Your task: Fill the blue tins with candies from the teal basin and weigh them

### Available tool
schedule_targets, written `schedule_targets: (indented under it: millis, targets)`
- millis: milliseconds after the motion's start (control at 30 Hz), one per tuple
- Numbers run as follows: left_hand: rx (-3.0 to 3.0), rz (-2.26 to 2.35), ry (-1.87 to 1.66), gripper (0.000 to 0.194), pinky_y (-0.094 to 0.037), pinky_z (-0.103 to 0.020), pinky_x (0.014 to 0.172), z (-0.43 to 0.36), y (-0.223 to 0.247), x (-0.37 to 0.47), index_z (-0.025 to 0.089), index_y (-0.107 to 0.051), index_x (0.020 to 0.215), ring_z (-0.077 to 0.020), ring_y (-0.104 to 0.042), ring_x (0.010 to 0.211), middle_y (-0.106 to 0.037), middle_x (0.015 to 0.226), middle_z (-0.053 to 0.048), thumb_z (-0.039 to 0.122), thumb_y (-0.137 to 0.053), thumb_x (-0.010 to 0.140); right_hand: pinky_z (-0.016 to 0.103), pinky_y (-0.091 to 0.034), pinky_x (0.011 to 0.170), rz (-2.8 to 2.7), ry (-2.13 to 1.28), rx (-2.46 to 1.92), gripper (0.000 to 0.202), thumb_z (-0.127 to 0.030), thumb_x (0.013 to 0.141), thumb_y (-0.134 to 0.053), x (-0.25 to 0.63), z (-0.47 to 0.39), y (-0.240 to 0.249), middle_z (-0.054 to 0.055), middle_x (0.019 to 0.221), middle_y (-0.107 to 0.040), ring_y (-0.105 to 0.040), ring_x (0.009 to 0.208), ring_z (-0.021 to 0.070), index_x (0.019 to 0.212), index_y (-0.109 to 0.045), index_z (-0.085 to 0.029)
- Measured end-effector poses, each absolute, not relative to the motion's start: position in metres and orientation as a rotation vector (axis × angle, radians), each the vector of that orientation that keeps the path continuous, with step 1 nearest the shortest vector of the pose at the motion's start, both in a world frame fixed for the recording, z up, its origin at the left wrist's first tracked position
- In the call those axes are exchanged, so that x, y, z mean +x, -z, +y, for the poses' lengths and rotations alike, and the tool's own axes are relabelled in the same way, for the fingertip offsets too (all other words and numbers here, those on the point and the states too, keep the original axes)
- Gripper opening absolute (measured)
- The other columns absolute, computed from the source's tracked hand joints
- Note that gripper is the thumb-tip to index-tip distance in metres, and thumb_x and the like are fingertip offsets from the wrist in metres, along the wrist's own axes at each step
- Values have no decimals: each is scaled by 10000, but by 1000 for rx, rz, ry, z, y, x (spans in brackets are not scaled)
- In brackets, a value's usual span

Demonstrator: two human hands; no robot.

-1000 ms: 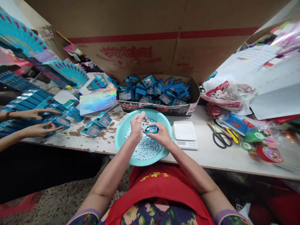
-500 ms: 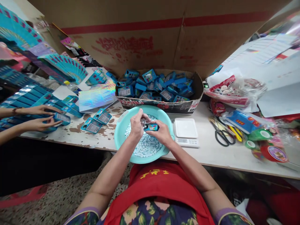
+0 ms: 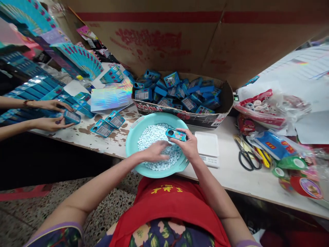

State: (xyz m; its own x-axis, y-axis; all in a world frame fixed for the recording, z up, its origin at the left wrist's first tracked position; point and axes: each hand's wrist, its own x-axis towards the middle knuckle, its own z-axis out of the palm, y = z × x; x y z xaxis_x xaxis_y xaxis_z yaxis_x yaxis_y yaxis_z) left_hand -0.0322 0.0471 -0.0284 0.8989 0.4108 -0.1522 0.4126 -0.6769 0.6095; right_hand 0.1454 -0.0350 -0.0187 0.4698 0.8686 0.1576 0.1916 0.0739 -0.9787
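My right hand (image 3: pixel 189 144) grips a small blue candy box (image 3: pixel 176 134) over the right side of a turquoise basin (image 3: pixel 132 151). A dark round hole shows in the box's upturned narrow face. Pale blue-white candies (image 3: pixel 151 133) cover the basin's bottom. Low over these candies is my left hand (image 3: pixel 155 151), smeared a little by motion. Its thumb and fingers are stretched out and apart, and I see nothing held in them.
Behind the basin stands a carton (image 3: pixel 180 118) full of blue boxes. A white scale (image 3: pixel 207 145) lies to the right, then black scissors (image 3: pixel 248 159). At left, a co-worker's hands (image 3: pixel 52 118) hold a blue box near two more boxes (image 3: pixel 108 124) on the table.
My left hand has come away from the blue box and dropped to the candies. My right hand has moved slightly right with the box. The whole view has shifted a little.
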Motion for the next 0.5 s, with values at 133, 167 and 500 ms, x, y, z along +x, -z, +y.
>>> schedule_targets:
  millis: [133,167,500]
  targets:
    - [2683,333,289,460,-436,-535,926,15,38,-26,233,-542,1302,-353,-516,1158,-553,1294,-151,421,-475,887,340,-506,837,-977,-581,-1488,455,-400,631,-829,141,-28,25,31,970,-693,-643,889,207,1031,-702,-223]
    - [2740,336,303,435,-446,-534,896,13,38,-28,232,-571,1262,-352,-529,1109,-580,1224,-146,423,-483,881,343,-502,846,-994,-554,-1509,440,-394,634,-826,141,-28,25,33,971,-691,-639,900,210,1021,-705,-222]
    - [2511,862,201,152,-467,-320,678,47,42,-57,192,-642,854,-214,-609,753,-634,878,-75,277,-518,830,362,-505,844,-1088,-541,-1570,416,-419,661,-797,141,-26,26,42,970,-695,-652,885,222,1016,-704,-223]
